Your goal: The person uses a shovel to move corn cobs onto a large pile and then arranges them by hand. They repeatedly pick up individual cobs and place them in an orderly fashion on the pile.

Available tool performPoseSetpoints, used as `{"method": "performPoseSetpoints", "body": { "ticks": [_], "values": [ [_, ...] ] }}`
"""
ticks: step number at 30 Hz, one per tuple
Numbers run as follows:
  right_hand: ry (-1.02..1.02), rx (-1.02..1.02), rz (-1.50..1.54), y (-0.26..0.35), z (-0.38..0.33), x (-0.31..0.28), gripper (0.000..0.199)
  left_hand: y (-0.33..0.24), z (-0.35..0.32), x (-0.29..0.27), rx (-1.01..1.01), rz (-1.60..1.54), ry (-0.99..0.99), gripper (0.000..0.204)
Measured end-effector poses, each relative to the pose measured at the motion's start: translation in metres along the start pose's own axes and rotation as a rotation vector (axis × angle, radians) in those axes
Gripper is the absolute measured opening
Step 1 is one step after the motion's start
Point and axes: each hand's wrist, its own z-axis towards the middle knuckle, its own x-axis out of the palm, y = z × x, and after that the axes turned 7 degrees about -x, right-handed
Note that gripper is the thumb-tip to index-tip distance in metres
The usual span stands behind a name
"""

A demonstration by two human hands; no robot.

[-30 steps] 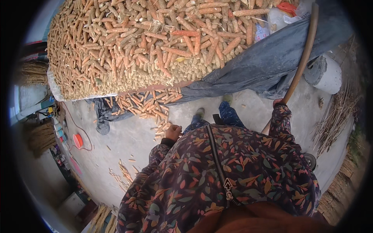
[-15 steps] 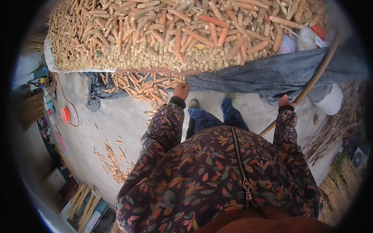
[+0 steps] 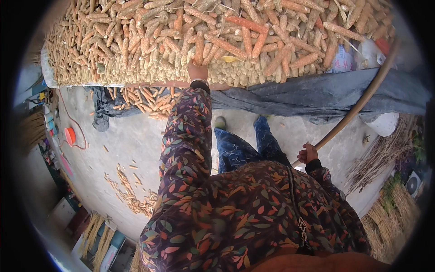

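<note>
At the front edge of a big heap of corncobs (image 3: 136, 41), my left hand (image 3: 198, 71) is closed at the lower end of an orange-brown corncob (image 3: 199, 47). The fingertips are partly hidden against the pile. Low on the right, beside my jacket, my right hand (image 3: 308, 154) has its fingers curled around a long brown wooden pole (image 3: 355, 109). The pole slants from the far right down past that hand, its lower end hidden by my body.
Dark plastic sheeting (image 3: 308, 93) hangs along the heap's near side. Loose cobs (image 3: 156, 102) lie on the concrete floor below it, with more scattered cobs (image 3: 131, 192) at left. A white bucket (image 3: 383, 124) and dry stalks (image 3: 371, 158) stand right; a red basin (image 3: 70, 136) sits left.
My left hand has reached forward from above the floor cobs to the heap's edge. My right hand has come nearer my body, lower along the pole. The view has shifted slightly.
</note>
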Motion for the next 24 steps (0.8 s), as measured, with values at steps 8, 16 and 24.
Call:
{"method": "performPoseSetpoints", "body": {
  "ticks": [8,16,24],
  "values": [
    [0.018,0.29,0.133,-0.053,0.043,-0.052,0.024,0.01,0.018,0.012,0.06,-0.067,0.04,0.085],
    [0.005,0.097,0.043,-0.079,0.045,-0.052,0.026,-0.019,0.007,0.003,0.045,0.021,0.047,0.091],
    [0.133,-0.126,-0.164,0.036,0.007,0.1,0.028,-0.031,0.008,-0.017,0.032,0.235,0.086,0.074]
  ]
}}
